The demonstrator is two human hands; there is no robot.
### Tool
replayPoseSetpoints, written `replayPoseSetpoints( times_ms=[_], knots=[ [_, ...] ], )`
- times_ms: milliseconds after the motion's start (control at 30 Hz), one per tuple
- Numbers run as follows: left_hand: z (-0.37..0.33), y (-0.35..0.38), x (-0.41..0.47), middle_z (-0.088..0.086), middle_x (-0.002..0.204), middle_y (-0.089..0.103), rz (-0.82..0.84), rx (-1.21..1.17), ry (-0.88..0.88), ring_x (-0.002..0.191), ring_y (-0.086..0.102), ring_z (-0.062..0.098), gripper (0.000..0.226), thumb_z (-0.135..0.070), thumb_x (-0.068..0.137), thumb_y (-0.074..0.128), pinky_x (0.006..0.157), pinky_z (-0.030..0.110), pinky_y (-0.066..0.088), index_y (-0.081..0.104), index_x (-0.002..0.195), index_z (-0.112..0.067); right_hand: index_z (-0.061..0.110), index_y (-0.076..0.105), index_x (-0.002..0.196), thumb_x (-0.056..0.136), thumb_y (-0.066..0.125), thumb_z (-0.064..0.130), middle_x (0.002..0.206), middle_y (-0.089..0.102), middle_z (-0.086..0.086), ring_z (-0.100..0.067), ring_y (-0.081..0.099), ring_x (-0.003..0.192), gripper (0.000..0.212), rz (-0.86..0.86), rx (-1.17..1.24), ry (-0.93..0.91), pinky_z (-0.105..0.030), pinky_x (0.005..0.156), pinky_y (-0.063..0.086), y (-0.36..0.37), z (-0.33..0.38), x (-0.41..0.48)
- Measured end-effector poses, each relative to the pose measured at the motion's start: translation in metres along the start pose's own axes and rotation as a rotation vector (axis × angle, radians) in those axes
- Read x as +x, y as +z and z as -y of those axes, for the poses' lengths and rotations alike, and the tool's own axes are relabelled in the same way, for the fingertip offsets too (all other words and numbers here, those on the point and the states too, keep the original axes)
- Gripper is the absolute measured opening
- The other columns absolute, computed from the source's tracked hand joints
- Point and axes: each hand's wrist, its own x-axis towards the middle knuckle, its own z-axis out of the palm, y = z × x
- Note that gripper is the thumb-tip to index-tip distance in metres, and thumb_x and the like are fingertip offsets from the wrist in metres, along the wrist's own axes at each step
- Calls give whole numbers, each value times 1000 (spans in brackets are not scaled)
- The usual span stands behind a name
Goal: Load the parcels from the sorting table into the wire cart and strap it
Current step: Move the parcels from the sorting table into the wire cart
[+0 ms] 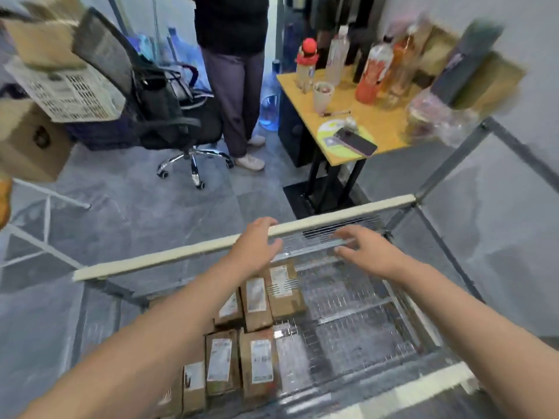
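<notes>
I look down into the wire cart point(357, 325), a metal-framed cage with a mesh floor. Several brown parcels point(260, 361) with white labels lie in rows on its left half; the right half is bare mesh. My left hand point(257, 243) is on the cream far top rail point(348, 214), fingers over the top and thumb under it. My right hand point(363, 249) hovers just below that rail by the mesh wall, fingers spread and holding nothing. No strap is in view.
A person point(236, 86) stands beyond the cart beside a black office chair point(181, 125). A yellow table point(384, 128) at the right holds bottles, a cup and a phone point(355, 142). Cardboard boxes point(30, 140) and a white frame point(45, 207) stand at the left.
</notes>
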Motion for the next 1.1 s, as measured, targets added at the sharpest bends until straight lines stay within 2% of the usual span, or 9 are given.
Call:
replayPoseSetpoints(
  times_ms=[233,367,500,700,800,900,1000,1100],
  knots=[
    [-112,-53,-88,0,151,39,-10,163,262,135,41,19,50,-31,100,52,107,31,35,41,145,-16,10,41,146,97,59,29,147,47,-6,-21,48,132,55,-265,6,-20,-32,110,37,-66,24,-139],
    [-167,-65,-142,2,149,43,-27,242,417,133,44,20,50,-32,99,55,108,35,38,43,144,-15,12,42,145,95,61,31,148,45,-6,-21,51,127,57,-421,-26,-24,-34,107,41,-81,25,-224],
    [-215,-71,-192,4,142,50,-24,296,548,129,49,22,51,-34,96,58,105,39,43,46,142,-15,11,43,144,95,62,31,146,46,-8,-22,45,133,57,-526,-39,41,-33,112,34,-86,28,-306],
    [-276,-80,-239,6,141,48,-18,409,741,129,46,24,53,-37,97,56,104,37,41,43,142,-11,12,44,143,95,63,33,145,49,-5,-19,47,132,56,-610,37,171,-28,107,36,-89,34,-401],
    [-292,-79,-259,7,138,50,4,413,849,129,47,24,50,-37,96,57,105,40,41,47,137,-10,14,44,143,93,63,37,144,51,-4,-18,49,130,58,-690,53,222,-32,109,39,-80,48,-435],
    [-292,-76,-281,6,141,48,54,402,945,131,46,23,54,-37,95,57,107,42,41,45,140,-11,13,45,142,94,63,35,143,50,-4,-18,49,131,57,-768,72,267,-33,109,39,-61,71,-461],
    [-273,-75,-299,4,144,45,121,424,1032,134,42,20,55,-38,95,56,109,42,39,41,142,-13,12,45,142,94,63,34,144,50,-5,-17,48,131,55,-834,94,320,-30,110,38,-29,92,-481],
    [-245,-75,-314,3,147,43,201,462,1086,136,40,19,55,-38,97,54,111,38,37,40,143,-12,13,42,145,95,61,34,147,46,-2,-16,44,135,57,-821,89,413,-28,111,33,11,106,-502]
  ],
)
